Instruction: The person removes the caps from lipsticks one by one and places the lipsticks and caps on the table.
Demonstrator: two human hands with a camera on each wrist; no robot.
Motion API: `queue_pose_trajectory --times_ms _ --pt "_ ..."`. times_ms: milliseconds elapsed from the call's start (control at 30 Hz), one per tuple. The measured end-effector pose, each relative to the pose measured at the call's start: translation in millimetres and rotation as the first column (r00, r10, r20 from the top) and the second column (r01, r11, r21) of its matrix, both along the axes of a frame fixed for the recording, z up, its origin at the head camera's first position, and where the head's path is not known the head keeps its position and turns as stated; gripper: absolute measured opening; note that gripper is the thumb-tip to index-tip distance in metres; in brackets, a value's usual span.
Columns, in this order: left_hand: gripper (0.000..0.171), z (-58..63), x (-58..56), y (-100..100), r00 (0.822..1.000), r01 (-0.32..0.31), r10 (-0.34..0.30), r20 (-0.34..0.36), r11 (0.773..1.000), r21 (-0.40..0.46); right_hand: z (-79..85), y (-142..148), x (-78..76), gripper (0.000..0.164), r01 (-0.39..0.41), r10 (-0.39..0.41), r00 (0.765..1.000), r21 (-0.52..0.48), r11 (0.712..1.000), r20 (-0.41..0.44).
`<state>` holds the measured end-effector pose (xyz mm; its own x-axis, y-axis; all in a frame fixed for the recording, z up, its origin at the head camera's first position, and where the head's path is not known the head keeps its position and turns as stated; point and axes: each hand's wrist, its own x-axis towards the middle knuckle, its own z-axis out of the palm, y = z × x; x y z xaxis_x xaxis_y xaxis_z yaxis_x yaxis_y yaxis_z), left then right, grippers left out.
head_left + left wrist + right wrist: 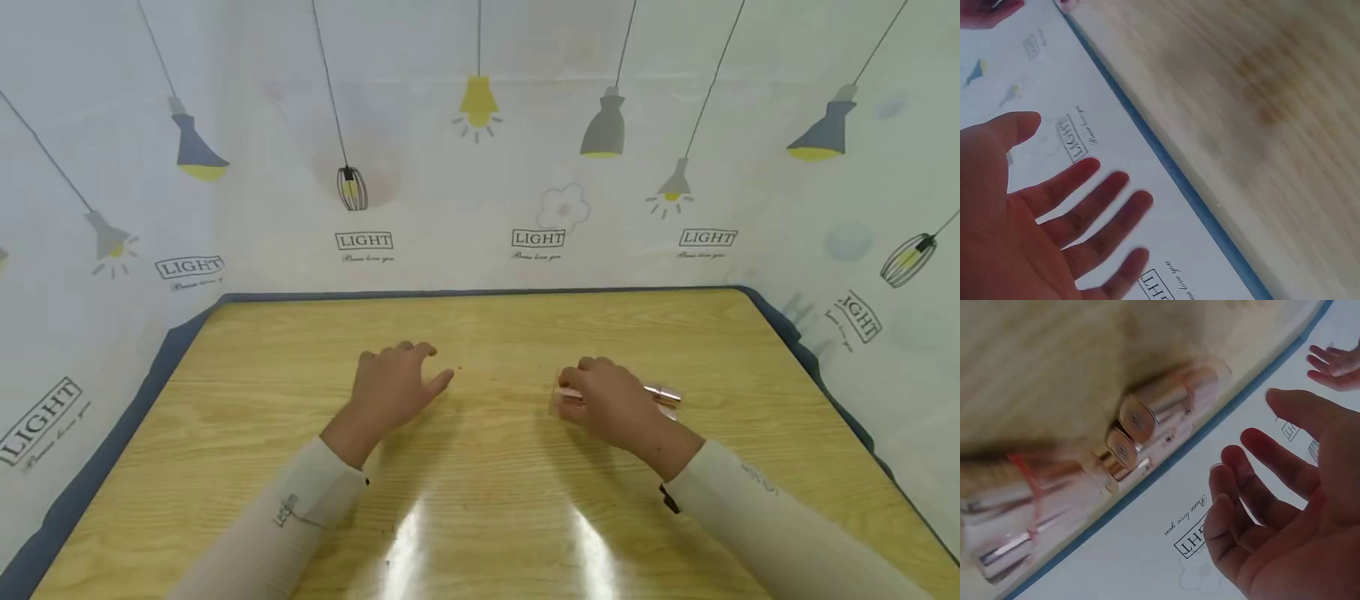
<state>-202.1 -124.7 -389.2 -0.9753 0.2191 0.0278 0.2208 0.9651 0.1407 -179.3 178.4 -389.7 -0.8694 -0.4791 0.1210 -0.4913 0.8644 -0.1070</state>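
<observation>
Several shiny rose-gold cosmetic tubes, like lipsticks, with clear plastic about them, lie on the table. In the head view the tubes (663, 394) show partly, some of them hidden under my right hand (611, 404). That hand hovers over them with loosely bent fingers. In the right wrist view the tubes (1154, 412) lie beside the fingers (1244, 469), a gap between, and nothing is gripped. My left hand (393, 387) is held above the table to the left, fingers spread and holding nothing. The left wrist view shows its palm (997, 219) bare.
A wood-grain table (480, 500) spreads beneath both hands, with a dark blue edge (480, 292) along its back and sides. White curtains (435, 183) printed with lamps and the word LIGHT stand behind and at both sides.
</observation>
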Motion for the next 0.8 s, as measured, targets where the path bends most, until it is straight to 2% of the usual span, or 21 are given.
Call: queue_pose_trajectory --times_ms 133,200,333,500,667,800 --pt "0.032 2.6 14.0 8.3 0.998 0.059 -0.056 -0.04 0.995 0.074 -7.0 5.4 10.3 0.025 0.03 -0.032 0.999 0.03 0.999 0.042" --pt "0.029 4.4 19.9 12.8 0.996 0.085 -0.08 -0.048 0.991 0.101 -10.5 7.6 11.5 0.027 0.049 -0.051 0.997 0.04 0.998 0.05" --pt "0.029 6.0 28.2 19.2 0.991 0.11 -0.103 -0.086 0.99 0.083 -20.7 9.8 10.1 0.031 0.049 -0.051 0.998 0.033 0.998 0.046" --pt "0.029 5.0 39.3 27.0 0.988 0.137 -0.13 -0.077 0.986 0.091 -32.1 7.3 8.6 0.025 0.034 -0.035 0.999 0.052 0.998 0.012" --pt "0.029 2.3 48.3 33.1 0.983 0.158 -0.147 -0.107 0.982 0.1 -30.9 3.6 9.4 0.032 0.03 -0.025 0.999 0.092 0.995 -0.048" --pt "0.03 -1.7 53.0 34.8 0.979 0.181 -0.168 -0.119 0.977 0.111 -25.4 4.3 12.3 0.035 0.048 -0.042 0.998 0.127 0.991 -0.055"
